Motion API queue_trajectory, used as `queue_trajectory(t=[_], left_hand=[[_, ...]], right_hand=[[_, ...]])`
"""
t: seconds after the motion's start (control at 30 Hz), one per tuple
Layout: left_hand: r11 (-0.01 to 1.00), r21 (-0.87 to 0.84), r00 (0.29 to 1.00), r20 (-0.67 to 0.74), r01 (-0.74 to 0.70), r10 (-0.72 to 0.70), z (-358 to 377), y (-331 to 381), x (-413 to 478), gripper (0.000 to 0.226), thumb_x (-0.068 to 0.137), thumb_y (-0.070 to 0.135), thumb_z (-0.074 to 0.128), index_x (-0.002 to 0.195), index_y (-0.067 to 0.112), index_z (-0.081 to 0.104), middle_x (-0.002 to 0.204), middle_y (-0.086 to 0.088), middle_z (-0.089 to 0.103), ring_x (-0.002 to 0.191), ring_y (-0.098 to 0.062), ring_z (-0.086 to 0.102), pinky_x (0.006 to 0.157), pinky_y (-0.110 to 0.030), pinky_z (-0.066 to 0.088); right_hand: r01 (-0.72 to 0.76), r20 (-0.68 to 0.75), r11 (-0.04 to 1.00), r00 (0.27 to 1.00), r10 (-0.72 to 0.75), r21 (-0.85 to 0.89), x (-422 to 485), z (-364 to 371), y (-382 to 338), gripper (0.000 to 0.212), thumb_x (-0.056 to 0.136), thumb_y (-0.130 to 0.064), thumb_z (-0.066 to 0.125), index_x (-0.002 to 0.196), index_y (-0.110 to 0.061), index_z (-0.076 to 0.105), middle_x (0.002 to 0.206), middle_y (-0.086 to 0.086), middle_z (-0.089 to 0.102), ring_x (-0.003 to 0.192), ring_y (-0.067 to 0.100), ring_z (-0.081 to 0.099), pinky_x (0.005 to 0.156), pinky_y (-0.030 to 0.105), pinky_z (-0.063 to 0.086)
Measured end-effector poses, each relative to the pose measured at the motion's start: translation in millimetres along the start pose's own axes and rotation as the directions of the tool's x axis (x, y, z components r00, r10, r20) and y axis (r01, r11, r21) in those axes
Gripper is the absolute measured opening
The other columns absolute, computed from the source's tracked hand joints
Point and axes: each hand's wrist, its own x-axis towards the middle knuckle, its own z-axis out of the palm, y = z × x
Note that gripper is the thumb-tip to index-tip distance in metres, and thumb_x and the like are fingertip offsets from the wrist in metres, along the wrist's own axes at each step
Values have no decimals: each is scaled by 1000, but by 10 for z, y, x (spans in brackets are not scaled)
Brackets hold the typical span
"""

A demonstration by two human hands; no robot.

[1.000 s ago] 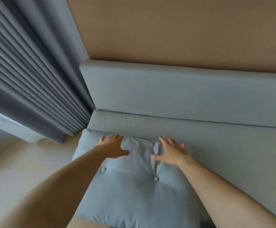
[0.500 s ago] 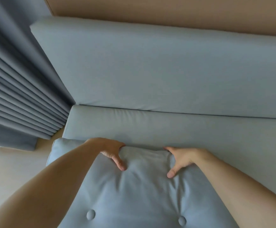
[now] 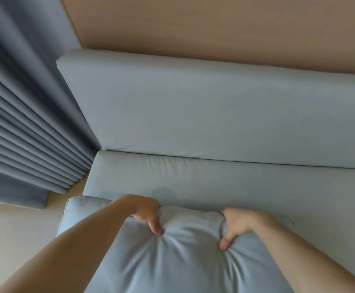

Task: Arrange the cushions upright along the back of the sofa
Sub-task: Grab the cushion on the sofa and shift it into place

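Both bare forearms reach forward over a pale blue cushion [image 3: 183, 256] lying at the front of the sofa seat [image 3: 225, 182]. The left hand [image 3: 146, 212] and right hand [image 3: 239, 224] each clamp the cushion's far edge, thumbs pressed into the top face, fingers curled behind, fabric puckering between them. Beyond stands the sofa backrest [image 3: 214, 115]; grey curtains [image 3: 24, 123] hang to the left.

Cushion [image 3: 178, 256]: lower part cut off by bottom edge. Fingers of left hand [image 3: 145, 212] and right hand [image 3: 239, 224] hidden behind cushion's far edge; only thumbs showing. Sofa backrest [image 3: 214, 111] cut off at right. Curtain [image 3: 24, 132] cut off at left.
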Motion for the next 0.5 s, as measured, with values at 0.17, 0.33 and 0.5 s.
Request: queue_trajectory(t=[0.17,0.33,0.5], left_hand=[[987,136,992,-83,-83,95,115,256,-552,43,70,46,86,102,22,69,104,4,73,96,-20,68,91,-39,55],[976,182,941,-293,-118,168,132,585,-1439,33,72,44,84,94,27,68,93,10,73,88,-13,67,83,-35,54],[916,390,793,-527,-92,304,-392,1000,-2262,37,73,51,80,98,27,67,101,8,74,94,-17,66,81,-31,49]], right_hand=[[-20,-130,1000,991,19,-8,-585,90,-146,118,13,-79,85,120,-35,66,114,-18,73,107,7,66,94,25,51],[-19,-378,972,923,-74,-235,-1401,19,-483,77,35,-70,85,96,-30,60,110,-9,73,103,19,65,84,32,51],[-64,-620,911,751,-225,-408,-2121,-573,-874,76,41,-76,80,97,-28,60,101,-3,72,99,26,64,79,35,47]])
